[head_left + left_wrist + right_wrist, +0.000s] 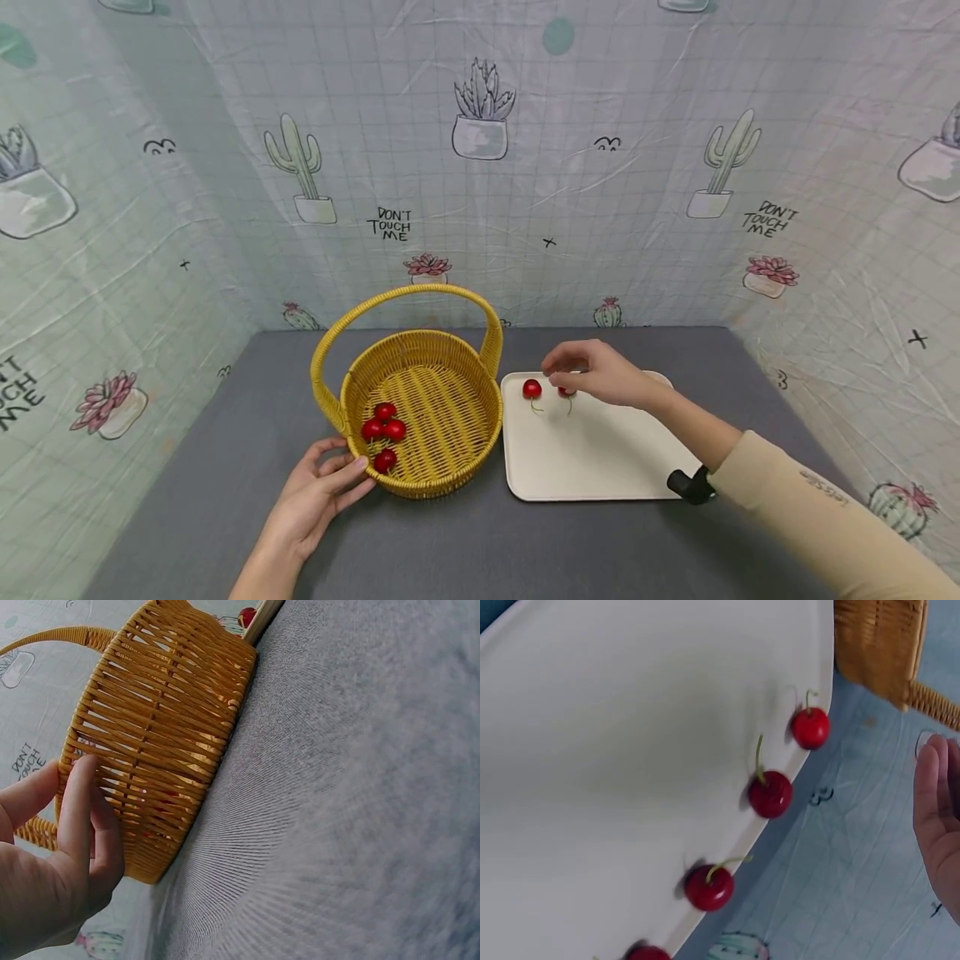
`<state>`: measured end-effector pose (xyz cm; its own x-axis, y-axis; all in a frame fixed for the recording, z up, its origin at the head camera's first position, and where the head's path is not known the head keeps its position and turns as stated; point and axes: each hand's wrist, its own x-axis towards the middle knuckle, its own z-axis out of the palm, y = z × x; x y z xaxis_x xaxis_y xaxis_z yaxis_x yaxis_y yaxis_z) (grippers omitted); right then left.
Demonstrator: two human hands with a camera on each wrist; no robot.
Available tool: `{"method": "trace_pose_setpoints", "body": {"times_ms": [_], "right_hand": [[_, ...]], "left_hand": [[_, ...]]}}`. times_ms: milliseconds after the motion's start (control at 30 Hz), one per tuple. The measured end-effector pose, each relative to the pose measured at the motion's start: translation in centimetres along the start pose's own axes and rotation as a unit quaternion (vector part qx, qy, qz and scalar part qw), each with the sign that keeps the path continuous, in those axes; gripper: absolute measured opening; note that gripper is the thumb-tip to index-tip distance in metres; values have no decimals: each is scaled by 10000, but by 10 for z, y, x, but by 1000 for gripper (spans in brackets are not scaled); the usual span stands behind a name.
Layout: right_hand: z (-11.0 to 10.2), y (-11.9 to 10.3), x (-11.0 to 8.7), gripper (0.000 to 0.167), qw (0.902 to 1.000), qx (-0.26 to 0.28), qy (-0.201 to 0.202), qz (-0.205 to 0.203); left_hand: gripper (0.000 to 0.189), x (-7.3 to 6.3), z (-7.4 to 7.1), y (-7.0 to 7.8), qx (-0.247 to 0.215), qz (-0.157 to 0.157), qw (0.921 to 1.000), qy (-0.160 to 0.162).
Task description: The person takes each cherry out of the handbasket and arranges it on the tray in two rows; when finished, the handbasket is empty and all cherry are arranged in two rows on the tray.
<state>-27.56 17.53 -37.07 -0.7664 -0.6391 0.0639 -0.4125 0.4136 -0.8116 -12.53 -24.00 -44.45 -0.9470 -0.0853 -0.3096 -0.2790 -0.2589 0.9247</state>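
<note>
A yellow wicker basket [420, 483] with a tall arched handle stands on the grey table, several red cherries [394, 430] lying in its left part. My left hand [315, 496] pinches the basket's near-left rim, thumb at the rim and fingers against the outer wall, as the left wrist view [67, 847] also shows. To the right lies a cream tray [585, 467]. Over its far edge hovers my right hand [596, 372], fingers gently bent, with nothing seen in it. Several stemmed cherries [770, 794] line the tray's far side, below and apart from that hand; in the head view it hides some.
Cloth walls [480, 208] printed with cacti enclose the table [465, 550] at the back and sides. A black strap-like device [692, 485] sits at the right wrist, above the tray's near-right corner. The basket's right side stands close to the tray's left edge.
</note>
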Motion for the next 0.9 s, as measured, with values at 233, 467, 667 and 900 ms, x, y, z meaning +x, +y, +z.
{"method": "trace_pose_setpoints", "body": {"times_ms": [233,467,667,900], "right_hand": [[25,-15,11,14,9995,101,-45,-293],[48,-25,23,16,9979,251,-127,-585],[71,-30,34,15,9973,-109,-205,-698],[95,-35,52,16,9952,-442,-274,-824]], "left_hand": [[46,0,0,0,4,-34,10000,18],[49,0,0,-2,43,-83,9999,102],[53,-1,-1,-4,84,-92,9999,116],[51,1,0,-2,21,-59,9999,92]]}}
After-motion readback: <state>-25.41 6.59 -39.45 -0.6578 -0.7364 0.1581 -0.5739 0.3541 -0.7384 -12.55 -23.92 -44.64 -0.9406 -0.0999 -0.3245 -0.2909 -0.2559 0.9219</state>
